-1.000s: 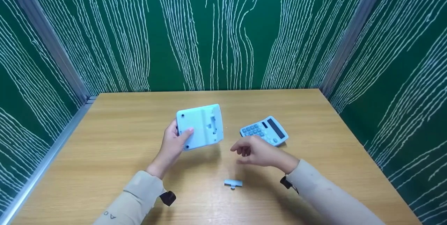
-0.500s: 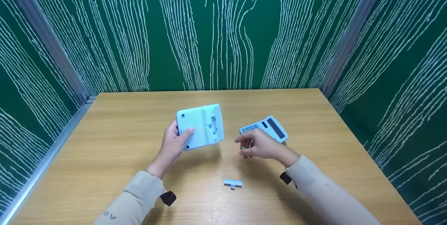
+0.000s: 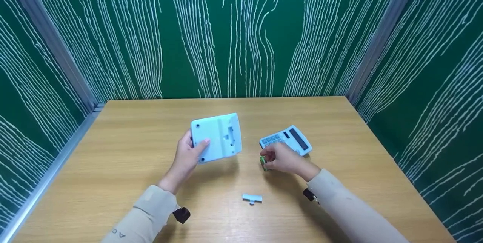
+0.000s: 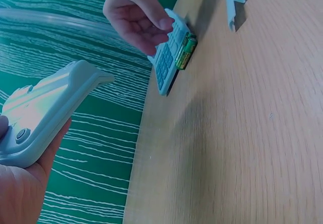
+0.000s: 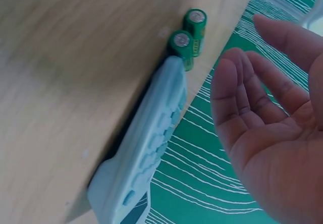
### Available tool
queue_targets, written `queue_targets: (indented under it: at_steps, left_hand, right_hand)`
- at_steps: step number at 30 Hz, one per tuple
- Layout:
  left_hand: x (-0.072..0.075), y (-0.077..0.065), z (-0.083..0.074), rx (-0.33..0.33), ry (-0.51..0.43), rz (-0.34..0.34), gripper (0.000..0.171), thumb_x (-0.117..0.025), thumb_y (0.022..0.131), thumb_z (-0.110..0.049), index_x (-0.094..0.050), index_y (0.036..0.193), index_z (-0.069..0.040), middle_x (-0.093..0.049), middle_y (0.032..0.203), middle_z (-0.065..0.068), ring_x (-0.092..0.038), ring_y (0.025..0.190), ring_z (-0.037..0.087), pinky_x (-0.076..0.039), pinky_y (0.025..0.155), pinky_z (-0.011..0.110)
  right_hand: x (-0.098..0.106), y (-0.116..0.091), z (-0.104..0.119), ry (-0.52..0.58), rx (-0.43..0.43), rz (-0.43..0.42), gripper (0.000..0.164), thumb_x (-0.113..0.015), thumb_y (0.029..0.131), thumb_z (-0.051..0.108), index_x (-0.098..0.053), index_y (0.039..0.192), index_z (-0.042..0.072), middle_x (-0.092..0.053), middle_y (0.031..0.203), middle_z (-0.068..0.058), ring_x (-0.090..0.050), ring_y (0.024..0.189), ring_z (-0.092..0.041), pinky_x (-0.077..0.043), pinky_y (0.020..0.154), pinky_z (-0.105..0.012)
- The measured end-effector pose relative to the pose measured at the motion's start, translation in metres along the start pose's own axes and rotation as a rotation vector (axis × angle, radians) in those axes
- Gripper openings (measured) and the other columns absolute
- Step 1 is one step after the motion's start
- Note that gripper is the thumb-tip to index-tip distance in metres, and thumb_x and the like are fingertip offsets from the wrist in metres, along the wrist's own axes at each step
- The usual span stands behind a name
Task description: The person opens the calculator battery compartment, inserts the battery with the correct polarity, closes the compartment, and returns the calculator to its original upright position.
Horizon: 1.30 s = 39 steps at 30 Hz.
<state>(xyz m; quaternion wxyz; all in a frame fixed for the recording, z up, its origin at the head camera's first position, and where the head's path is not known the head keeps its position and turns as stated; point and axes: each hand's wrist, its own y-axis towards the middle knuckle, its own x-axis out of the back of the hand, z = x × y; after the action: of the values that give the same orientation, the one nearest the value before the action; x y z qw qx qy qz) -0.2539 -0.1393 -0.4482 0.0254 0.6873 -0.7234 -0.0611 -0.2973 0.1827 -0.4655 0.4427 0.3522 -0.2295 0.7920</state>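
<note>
Left hand (image 3: 185, 150) gripping calculator (image 3: 211, 139), battery cover (image 3: 252, 198) off at its five o'clock, batteries (image 5: 181, 48) unseated at four; right hand (image 3: 283, 158) loosely curled, empty.

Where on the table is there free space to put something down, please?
The table is bare between its left edge and the left hand, and between the calculator resting on it and the table's right edge. Crowded: by the right hand, where batteries sit beside the calculator.
</note>
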Motion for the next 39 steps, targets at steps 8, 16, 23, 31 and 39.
queue_targets:
  at_steps: [8, 16, 23, 31, 39]
  left_hand:
    - [-0.001, -0.001, 0.000, -0.024, -0.013, 0.002, 0.049, -0.059, 0.110, -0.007, -0.045, 0.156, -0.001, -0.063, 0.148, 0.023, -0.065, 0.136, 0.039, -0.059, 0.109, 0.057]
    - [0.001, -0.001, 0.001, -0.016, -0.015, 0.025, 0.051, -0.059, 0.111, -0.011, -0.043, 0.159, -0.004, -0.060, 0.152, 0.020, -0.062, 0.140, 0.039, -0.057, 0.112, 0.056]
    - [0.001, -0.001, 0.001, -0.007, -0.015, 0.020, 0.051, -0.059, 0.111, -0.011, -0.043, 0.160, -0.005, -0.060, 0.153, 0.019, -0.062, 0.141, 0.039, -0.057, 0.112, 0.056]
    - [0.001, -0.002, 0.001, -0.011, -0.006, 0.011, 0.051, -0.058, 0.111, -0.010, -0.043, 0.159, -0.004, -0.061, 0.152, 0.021, -0.063, 0.139, 0.039, -0.058, 0.111, 0.054]
    - [0.001, -0.001, 0.003, -0.026, 0.002, -0.002, 0.048, -0.059, 0.111, -0.009, -0.045, 0.156, -0.001, -0.062, 0.149, 0.023, -0.065, 0.136, 0.038, -0.059, 0.109, 0.055]
  right_hand:
    - [-0.010, 0.004, -0.003, -0.082, -0.006, -0.022, 0.028, -0.079, 0.090, -0.002, -0.077, 0.118, -0.006, -0.075, 0.094, -0.008, -0.065, 0.087, -0.016, -0.062, 0.084, -0.040]
    - [-0.018, 0.004, -0.001, -0.143, -0.010, -0.023, 0.025, -0.081, 0.093, 0.002, -0.078, 0.118, -0.003, -0.076, 0.096, -0.008, -0.066, 0.087, -0.017, -0.063, 0.087, -0.044]
    - [-0.022, 0.007, 0.003, -0.164, 0.049, 0.000, 0.022, -0.083, 0.094, 0.009, -0.081, 0.115, 0.001, -0.078, 0.096, -0.007, -0.064, 0.082, -0.013, -0.062, 0.081, -0.039]
    - [-0.030, 0.013, 0.008, -0.227, 0.110, 0.055, 0.016, -0.082, 0.096, 0.008, -0.082, 0.111, 0.003, -0.080, 0.099, -0.008, -0.064, 0.082, -0.012, -0.061, 0.079, -0.036]
    - [-0.036, 0.017, 0.013, -0.299, 0.138, 0.088, 0.012, -0.079, 0.098, 0.007, -0.083, 0.109, 0.007, -0.082, 0.104, -0.007, -0.072, 0.091, -0.017, -0.064, 0.085, -0.040]
